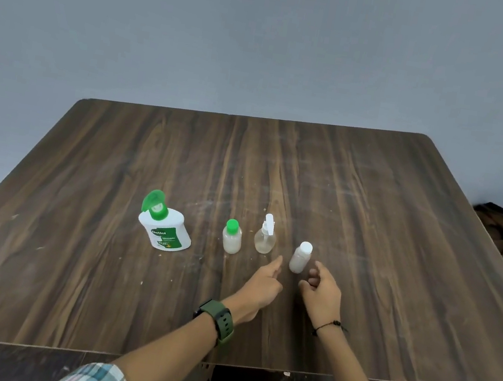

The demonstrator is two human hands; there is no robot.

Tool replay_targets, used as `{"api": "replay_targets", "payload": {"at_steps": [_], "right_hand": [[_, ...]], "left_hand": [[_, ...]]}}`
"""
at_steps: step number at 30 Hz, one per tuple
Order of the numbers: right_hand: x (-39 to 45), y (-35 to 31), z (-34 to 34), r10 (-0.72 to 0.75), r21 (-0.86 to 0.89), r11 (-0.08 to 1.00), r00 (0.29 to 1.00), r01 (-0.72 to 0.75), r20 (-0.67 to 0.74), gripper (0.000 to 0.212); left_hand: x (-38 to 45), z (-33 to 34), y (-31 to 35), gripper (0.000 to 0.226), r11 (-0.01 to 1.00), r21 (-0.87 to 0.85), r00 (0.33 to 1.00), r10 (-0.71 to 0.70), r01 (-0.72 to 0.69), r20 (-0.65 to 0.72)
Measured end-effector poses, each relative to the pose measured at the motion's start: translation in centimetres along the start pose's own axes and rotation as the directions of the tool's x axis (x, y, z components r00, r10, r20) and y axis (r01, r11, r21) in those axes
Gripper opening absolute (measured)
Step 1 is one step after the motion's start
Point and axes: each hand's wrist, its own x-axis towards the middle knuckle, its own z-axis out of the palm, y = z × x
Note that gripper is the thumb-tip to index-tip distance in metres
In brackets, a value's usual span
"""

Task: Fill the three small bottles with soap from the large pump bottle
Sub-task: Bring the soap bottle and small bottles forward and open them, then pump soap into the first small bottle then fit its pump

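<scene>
Left wrist carries a dark green watch [218, 319] with a perforated strap; further up, a rolled plaid sleeve [94, 379] in white, teal and grey. Right wrist wears a thin black cord bracelet [328, 326].

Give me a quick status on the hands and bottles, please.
Both hands, left hand and right hand, empty beside white-capped bottle. Large soap bottle flip-lid open. Nothing in the way.

On the table [366, 240], left to right: soap bottle [166, 229], then three small bottles [232, 237] [265, 238] [300, 258] in a row; hands [262, 281] [323, 290] just in front.
</scene>
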Motion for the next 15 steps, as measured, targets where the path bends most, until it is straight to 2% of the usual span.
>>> {"api": "replay_targets", "payload": {"at_steps": [5, 8, 10, 12, 15], "right_hand": [[-3.9, 0.6, -0.1, 0.013, 0.085, 0.996, 0.999, -0.010, -0.033, 0.047], [-6.1, -0.1, 0.8, -0.087, 0.070, 0.994, 0.996, 0.087, -0.006, 0.040], [-6.7, -1.6, 1.2, -0.192, 0.082, 0.978, 0.981, 0.192, -0.001, 0.040], [-6.4, -4.0, 1.2, -0.310, 0.086, 0.946, 0.950, 0.312, -0.034, 0.041], [-4.7, -8.2, 0.8, -0.458, 0.039, 0.885, 0.882, 0.465, -0.113, 0.040]], "left_hand": [[-3.1, -1.2, -1.9, 0.067, 1.000, 0.009, 1.000, 0.015, -0.015, -0.006], [-5.2, -1.7, -3.0, 0.064, 1.000, 0.006, 0.998, 0.030, -0.030, -0.050], [-6.0, -2.0, -2.9, 0.060, 0.997, 0.011, 0.987, 0.077, -0.077, -0.138], [-6.4, -2.3, -1.7, 0.055, 0.984, 0.058, 0.949, 0.177, -0.167, -0.263], [-6.0, -2.9, 1.1, 0.055, 0.931, 0.194, 0.851, 0.361, -0.308, -0.382]]}}
